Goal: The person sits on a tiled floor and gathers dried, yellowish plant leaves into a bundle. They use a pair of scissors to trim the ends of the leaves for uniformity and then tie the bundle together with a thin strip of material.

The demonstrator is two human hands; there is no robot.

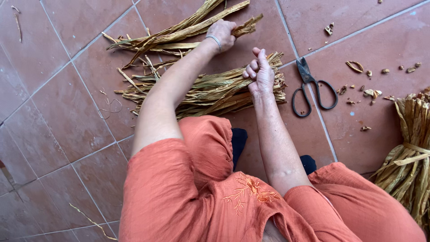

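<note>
Clearly, a few dried leaf strips (179, 33) are clamped in the left hand (221, 35) and drawn away from the pile (210, 92) on the tiled floor (53, 112). That pile is pinned near its cut ends by the closed right hand (260, 74), seemingly so it stays put; scissors (311, 87) are laid just beside it.

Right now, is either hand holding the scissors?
No. The scissors lie on the floor tiles to the right, while the left hand and right hand grip dried leaves.

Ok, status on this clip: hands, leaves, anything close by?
Left hand gripping dried leaf strips. Right hand fisted on leaf pile. Scissors lie right of the pile, apart.
</note>
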